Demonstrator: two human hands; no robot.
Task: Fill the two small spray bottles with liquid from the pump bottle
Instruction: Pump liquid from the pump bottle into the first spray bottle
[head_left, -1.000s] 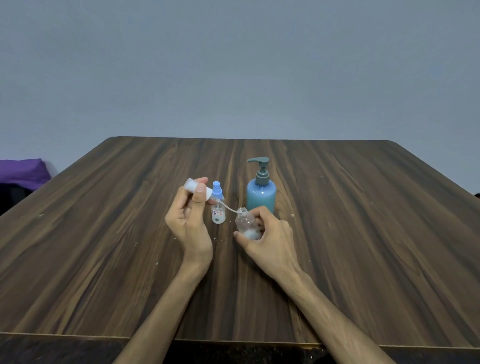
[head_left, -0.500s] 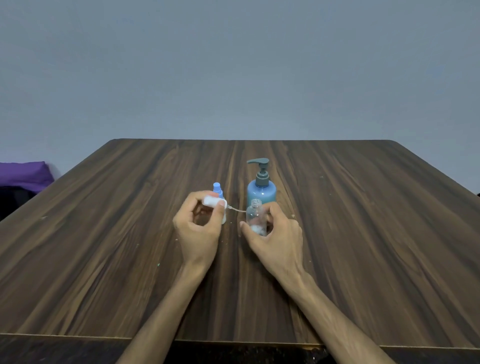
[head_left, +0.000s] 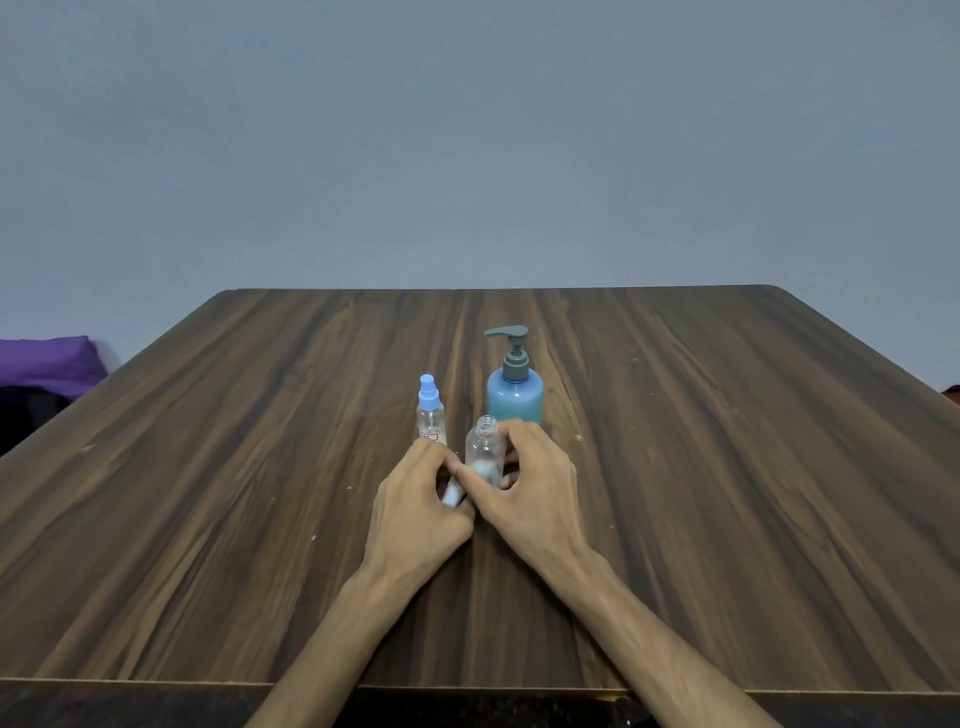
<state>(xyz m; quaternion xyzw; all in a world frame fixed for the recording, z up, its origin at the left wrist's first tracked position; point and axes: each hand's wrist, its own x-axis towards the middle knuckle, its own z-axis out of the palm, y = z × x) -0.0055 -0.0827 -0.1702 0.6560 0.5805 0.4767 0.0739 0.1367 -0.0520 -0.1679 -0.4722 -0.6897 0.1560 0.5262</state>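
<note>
Uncapped clear spray bottle (head_left: 484, 453) upright between capped one (head_left: 430, 415) and blue pump bottle (head_left: 515, 387).

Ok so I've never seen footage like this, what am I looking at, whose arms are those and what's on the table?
This comes from a camera worn on a person's head, looking forward and down at their own bare arms. On the wooden table stand a blue pump bottle and a small spray bottle with a blue cap. The right hand holds a second small clear bottle, open at the top. The left hand holds that bottle's white spray top, low beside it. Purple cloth lies beyond the table.
</note>
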